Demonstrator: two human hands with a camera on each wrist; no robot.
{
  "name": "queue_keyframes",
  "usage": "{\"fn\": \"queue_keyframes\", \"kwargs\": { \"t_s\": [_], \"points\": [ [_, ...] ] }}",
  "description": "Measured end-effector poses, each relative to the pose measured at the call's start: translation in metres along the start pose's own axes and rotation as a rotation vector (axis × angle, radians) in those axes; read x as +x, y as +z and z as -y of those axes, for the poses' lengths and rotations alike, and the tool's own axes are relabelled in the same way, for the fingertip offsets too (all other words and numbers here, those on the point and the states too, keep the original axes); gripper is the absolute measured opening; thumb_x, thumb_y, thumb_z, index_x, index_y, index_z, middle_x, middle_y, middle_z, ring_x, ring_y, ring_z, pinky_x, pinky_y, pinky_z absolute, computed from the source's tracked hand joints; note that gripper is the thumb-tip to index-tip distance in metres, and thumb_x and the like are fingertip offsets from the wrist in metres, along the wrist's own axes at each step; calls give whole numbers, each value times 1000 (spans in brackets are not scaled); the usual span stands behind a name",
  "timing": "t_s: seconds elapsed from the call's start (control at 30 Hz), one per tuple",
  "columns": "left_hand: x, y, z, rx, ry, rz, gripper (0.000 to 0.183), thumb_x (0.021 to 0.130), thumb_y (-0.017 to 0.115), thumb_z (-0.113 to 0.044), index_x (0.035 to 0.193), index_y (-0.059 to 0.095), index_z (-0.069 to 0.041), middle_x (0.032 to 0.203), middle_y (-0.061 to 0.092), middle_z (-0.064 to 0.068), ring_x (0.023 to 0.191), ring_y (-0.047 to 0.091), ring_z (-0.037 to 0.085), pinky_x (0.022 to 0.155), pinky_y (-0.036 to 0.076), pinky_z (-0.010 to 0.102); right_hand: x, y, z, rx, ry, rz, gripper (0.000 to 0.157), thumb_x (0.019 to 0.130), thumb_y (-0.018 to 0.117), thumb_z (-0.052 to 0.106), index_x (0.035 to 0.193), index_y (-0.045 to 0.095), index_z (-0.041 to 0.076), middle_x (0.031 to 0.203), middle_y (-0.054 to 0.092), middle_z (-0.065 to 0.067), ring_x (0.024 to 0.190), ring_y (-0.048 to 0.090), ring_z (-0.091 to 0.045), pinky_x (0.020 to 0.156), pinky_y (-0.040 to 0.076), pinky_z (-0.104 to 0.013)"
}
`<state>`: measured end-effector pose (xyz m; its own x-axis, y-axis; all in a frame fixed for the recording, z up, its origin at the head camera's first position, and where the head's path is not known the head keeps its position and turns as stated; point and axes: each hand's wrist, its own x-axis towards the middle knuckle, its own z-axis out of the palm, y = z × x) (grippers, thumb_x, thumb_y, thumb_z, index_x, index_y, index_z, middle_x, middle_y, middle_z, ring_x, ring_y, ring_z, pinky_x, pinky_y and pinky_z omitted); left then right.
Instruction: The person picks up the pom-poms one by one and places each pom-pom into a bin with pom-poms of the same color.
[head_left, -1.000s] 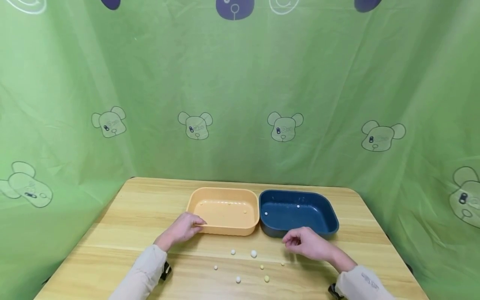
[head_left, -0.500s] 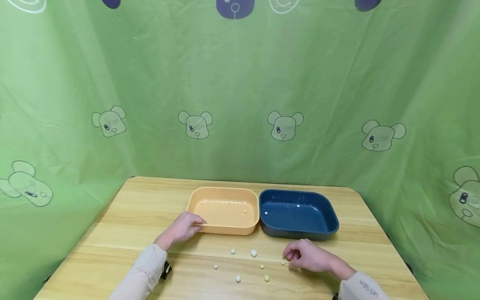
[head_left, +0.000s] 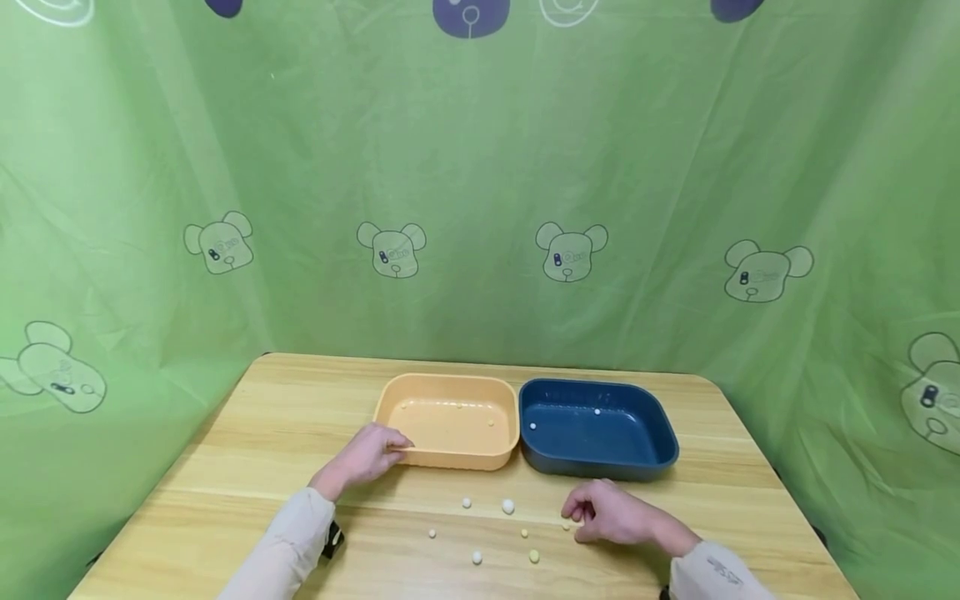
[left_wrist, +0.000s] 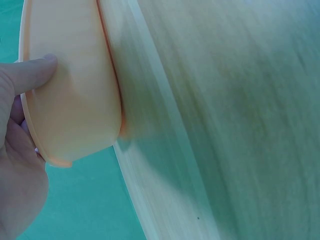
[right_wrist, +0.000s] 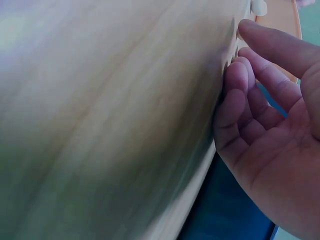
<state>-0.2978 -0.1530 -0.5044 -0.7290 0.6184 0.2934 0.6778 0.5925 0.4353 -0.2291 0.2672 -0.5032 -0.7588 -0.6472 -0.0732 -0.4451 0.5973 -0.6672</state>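
Observation:
My left hand (head_left: 367, 454) grips the near left rim of a peach-orange plastic basin (head_left: 457, 459); in the left wrist view its thumb (left_wrist: 42, 71) presses on the basin's outer wall. Just in front of a dark blue basin (head_left: 600, 468), my right hand (head_left: 611, 512) is low over the table. A tiny yellow ball (head_left: 566, 527) lies by its thumb and index fingertips, which stand apart in the right wrist view, the other fingers curled. To its left are a yellow ball (head_left: 534, 556), a smaller yellow ball (head_left: 524, 533) and several white balls, one of them a larger white ball (head_left: 508, 506).
Both basins stand side by side at the back of the wooden table (head_left: 300, 400). Small yellow balls (head_left: 491, 422) lie in the orange one, and two white balls (head_left: 597, 412) in the blue one. A green curtain (head_left: 480, 317) hangs behind and at both sides.
My right hand has come down and toward me from the blue basin's near rim to the tiny yellow ball. The left hand, the basins and the loose balls have stayed in place.

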Motion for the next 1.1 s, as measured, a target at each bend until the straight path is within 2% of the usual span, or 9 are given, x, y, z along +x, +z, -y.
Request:
{"fn": "queue_keyframes", "kwargs": {
  "t_s": [0.73, 0.93, 1.1],
  "points": [
    [0, -1, -1, 9, 0, 8, 12, 82, 70, -2, 92, 73, -8, 92, 72, 3, 86, 67, 17, 79, 54, 30, 8, 6, 2, -56, -38, -1, 14, 76, 74, 6, 77, 66, 18, 69, 57, 12, 65, 51, 0, 57, 46, -19],
    [0, -2, -1, -6, -8, 15, 12, 82, 70, -1, 92, 73, -7, 92, 72, 3, 86, 67, 17, 78, 54, 29, 8, 4, 0, -47, -38, 10, 9, 77, 73, 8, 76, 66, 15, 68, 56, 12, 63, 50, 1, 55, 45, -18],
    [0, -2, -1, -9, -8, 14, 12, 82, 70, -2, 92, 73, -8, 93, 72, 3, 86, 67, 17, 78, 54, 29, 7, 2, 0, -25, -35, 19, 11, 76, 71, 6, 77, 66, 16, 67, 57, 11, 60, 50, 1, 52, 45, -18]
  ]
}}
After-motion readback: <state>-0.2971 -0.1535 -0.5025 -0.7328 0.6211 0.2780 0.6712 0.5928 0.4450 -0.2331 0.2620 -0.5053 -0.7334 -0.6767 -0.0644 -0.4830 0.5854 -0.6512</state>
